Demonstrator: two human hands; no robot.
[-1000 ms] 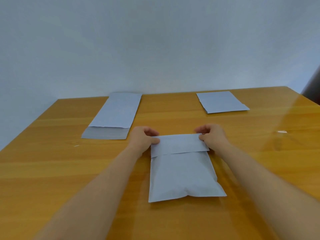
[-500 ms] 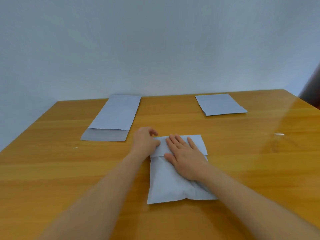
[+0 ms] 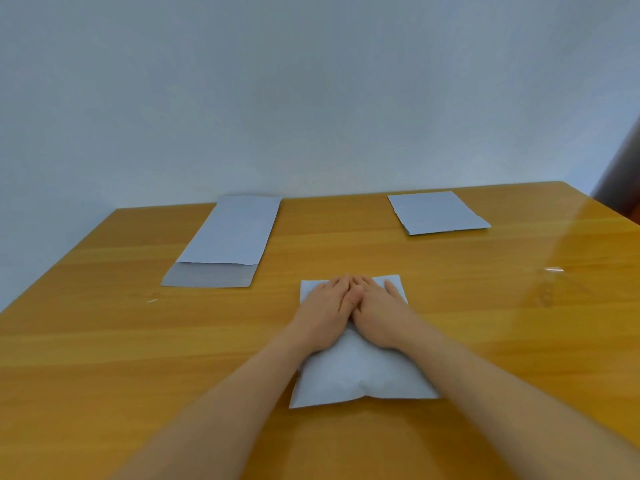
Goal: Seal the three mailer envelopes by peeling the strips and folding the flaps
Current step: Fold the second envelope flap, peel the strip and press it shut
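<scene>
- The padded mailer (image 3: 360, 379) lies near the middle of the wooden table (image 3: 104, 341), its flap (image 3: 394, 284) folded down toward the near side and lying on the body.
- The left hand (image 3: 323, 313) and right hand (image 3: 379, 315) lie palm-down side by side on the flap, touching at the thumbs; the fingers are straight and close together, flat on the paper, holding nothing.
- The step in hand looks like pressing the flap so the adhesive bonds. To do it well, I would slide both palms outward from the centre to the left and right corners, since those corners are the parts not covered by the hands.
- Firm, even pressure matters: the mailer bulges at its near end, so whatever is inside may push the flap up if the seam gets only a light pat.
- Keep the flap's edge square to the body while pressing; a skewed seam is likely to leave a sticky gap at one side.
- A long mailer (image 3: 225, 237) at far left lies flat with its flap open toward the near side, apparently not yet sealed.
- A shorter mailer (image 3: 436, 211) at far right lies flat; whether it is sealed I cannot tell.
</scene>
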